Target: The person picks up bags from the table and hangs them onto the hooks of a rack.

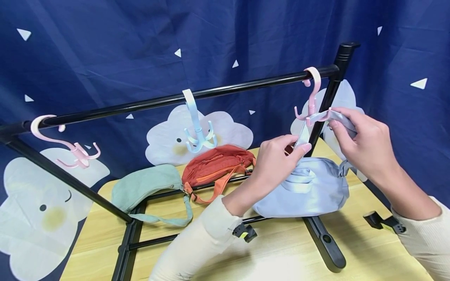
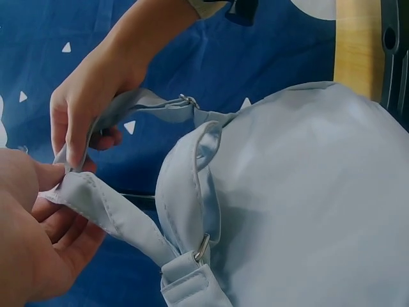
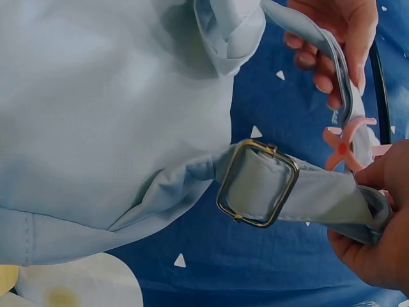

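**Working a pale blue strap (image 1: 304,134) over a pink four-pronged hook (image 1: 311,103), two-handed**

Pinches the strap on either side of the hook: between thumb and fingers of the left hand (image 1: 272,160), a little below the prongs, and likewise in the right hand (image 1: 367,140), at about prong height. Has both grips closed on the fabric, with nothing else in either. Runs the band across the prongs, with one upturned tip showing above the fabric; cannot tell how deep in the crook.

Has the pale blue bag (image 1: 316,195) just below the hands, near the right end of the rack, above the black foot (image 1: 327,242); cannot tell whether hanging by the strap or resting on the bars beneath. On the right-hand stretch of the strap, near the bag, a rectangular metal buckle (image 3: 251,221).

Farther left on the black rail (image 1: 246,85), a light blue hook (image 1: 195,117) and another pink hook (image 1: 81,154), both without a bag. Beneath, close together, a rust-red bag (image 1: 197,168) and a sage green bag (image 1: 147,185).

Seems midway through hooking: strap at the prongs, not yet let go. Likely calls next for drawing the strap down into a prong's crook, testing the bag's weight, then loosening both hands. Risks a slip off the tip on release.
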Motion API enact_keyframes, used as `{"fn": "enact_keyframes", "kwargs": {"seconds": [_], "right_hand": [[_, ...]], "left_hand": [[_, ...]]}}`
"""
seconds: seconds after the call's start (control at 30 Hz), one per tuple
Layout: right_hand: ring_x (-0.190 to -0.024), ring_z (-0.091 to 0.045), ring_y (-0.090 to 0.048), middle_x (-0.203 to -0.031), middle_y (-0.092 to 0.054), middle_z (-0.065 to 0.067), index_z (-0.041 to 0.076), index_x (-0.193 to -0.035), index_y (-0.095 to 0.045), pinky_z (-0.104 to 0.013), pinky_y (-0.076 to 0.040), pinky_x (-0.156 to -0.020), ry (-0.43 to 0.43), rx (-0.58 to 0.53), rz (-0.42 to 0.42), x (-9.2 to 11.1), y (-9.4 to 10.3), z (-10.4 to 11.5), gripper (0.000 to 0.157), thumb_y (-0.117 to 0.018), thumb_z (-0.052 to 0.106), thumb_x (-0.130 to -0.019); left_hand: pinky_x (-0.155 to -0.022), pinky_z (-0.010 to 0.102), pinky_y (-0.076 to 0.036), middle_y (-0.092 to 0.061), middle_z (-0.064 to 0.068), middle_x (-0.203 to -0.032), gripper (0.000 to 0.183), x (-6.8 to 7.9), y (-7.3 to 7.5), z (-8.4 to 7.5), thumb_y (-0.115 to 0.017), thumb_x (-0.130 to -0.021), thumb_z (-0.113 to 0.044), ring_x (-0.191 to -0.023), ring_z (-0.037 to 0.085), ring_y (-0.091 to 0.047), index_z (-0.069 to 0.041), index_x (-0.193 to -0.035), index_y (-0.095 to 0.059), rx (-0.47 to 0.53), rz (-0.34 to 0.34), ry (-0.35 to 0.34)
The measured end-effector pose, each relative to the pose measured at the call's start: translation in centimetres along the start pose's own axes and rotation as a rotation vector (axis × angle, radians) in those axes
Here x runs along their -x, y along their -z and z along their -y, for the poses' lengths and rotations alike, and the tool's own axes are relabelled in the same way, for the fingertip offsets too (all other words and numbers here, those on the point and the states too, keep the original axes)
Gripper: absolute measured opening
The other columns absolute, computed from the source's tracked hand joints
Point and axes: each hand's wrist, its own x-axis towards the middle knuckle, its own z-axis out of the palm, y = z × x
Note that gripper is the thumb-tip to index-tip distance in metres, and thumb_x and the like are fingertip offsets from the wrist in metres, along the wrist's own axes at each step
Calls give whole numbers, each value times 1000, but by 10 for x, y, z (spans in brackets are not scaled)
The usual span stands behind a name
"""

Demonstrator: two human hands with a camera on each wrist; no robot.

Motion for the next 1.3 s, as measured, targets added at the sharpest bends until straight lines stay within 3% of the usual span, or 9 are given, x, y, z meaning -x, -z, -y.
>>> {"fn": "enact_keyframes", "kwargs": {"seconds": [0.23,0.43,0.57,0.7,0.87,1.07,1.3], "right_hand": [[-86,19,-41,-108,-72,-26,0,-133,-67,2,-32,-77,-37,16,6,-1,3,2,40,-71,2,-93],[-86,8,-42,-111,-69,-24,2,-136,-65,-1,-31,-74,-47,35,23,-2,5,4,41,-69,4,-95],[-97,-18,-56,-120,-67,-26,1,-136,-64,-3,-30,-82,-53,38,21,-2,5,7,42,-68,5,-95],[-108,-40,-56,-127,-64,-27,0,-135,-64,-16,-30,-90,-30,35,-17,-3,5,8,42,-68,4,-94],[-110,-45,-52,-131,-63,-29,-1,-135,-64,-27,-30,-93,2,34,-62,-4,7,10,43,-69,6,-93],[-115,-47,-53,-133,-63,-29,-3,-135,-63,-26,-32,-95,42,19,-75,-4,7,16,44,-65,16,-95],[-112,-51,-54,-124,-65,-32,-7,-128,-66,-21,-31,-98,135,-40,-157,-1,-1,26,55,-58,41,-101]], "left_hand": [[-70,4,-44,-75,1,-99,40,1,3,0,-73,-97,-35,-79,2,-62,-8,-127,-72,-19,-4,29],[-73,7,-49,-73,3,-110,48,3,8,3,-72,-98,-34,-85,4,-63,-10,-139,-65,45,9,63],[-80,11,-53,-72,3,-121,49,5,11,8,-70,-99,-34,-92,6,-64,-11,-141,-62,70,18,62],[-87,16,-56,-71,3,-126,47,7,15,12,-67,-101,-36,-100,9,-65,-12,-142,-62,81,29,61],[-92,23,-57,-69,3,-130,46,10,23,16,-64,-102,-34,-107,17,-65,-12,-142,-61,79,38,48],[-96,30,-58,-67,3,-137,44,16,32,23,-64,-102,-31,-111,16,-64,-11,-141,-61,44,37,10],[-95,32,-59,-68,7,-135,42,24,42,33,-66,-102,-27,-110,18,-67,-7,-138,-63,-15,17,-74]]}}
